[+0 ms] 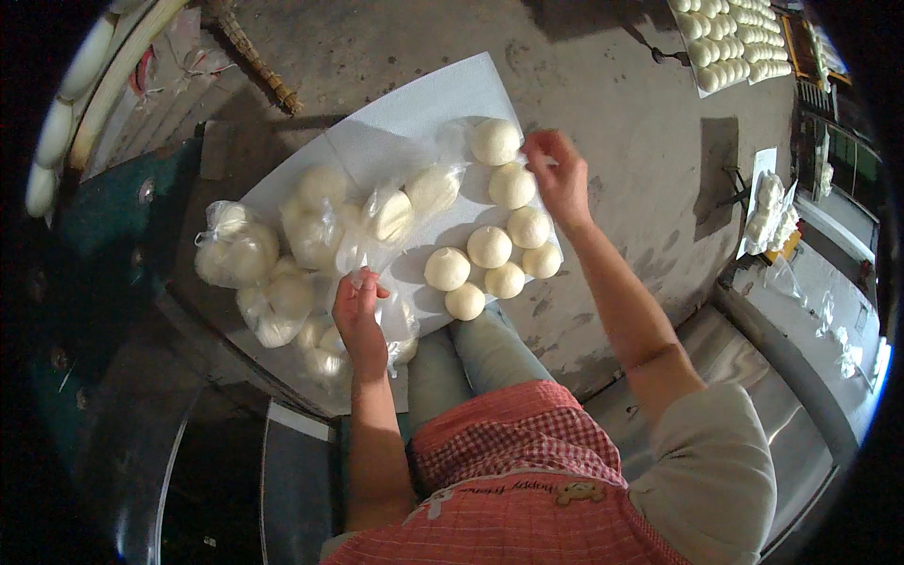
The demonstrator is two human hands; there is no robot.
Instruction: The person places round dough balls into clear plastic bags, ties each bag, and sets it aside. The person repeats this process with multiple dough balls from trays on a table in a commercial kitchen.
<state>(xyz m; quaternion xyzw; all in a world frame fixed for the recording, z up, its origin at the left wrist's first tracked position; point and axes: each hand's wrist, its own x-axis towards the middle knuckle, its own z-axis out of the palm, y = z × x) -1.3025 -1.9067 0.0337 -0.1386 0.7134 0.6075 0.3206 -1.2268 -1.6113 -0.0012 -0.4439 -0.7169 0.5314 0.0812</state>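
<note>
My left hand [361,314] pinches the edge of a clear plastic bag [364,254] with pale round steamed buns inside. Just off the right edge of a white sheet-covered board [424,92], my right hand [558,169] is slightly blurred, fingers curled beside the top loose bun [496,142]; whether it touches the bun I cannot tell. Several more loose buns [489,246] lie on the board's right part. Several filled clear bags lie at the left, among them a knotted bag of buns [236,247].
A straw broom [258,60] lies on the concrete floor at the upper left. Trays of buns [717,49] stand at the upper right. Further right are bagged goods [770,215] and a ledge [826,282] with loose plastic bags. A dark green surface [134,233] is at the left.
</note>
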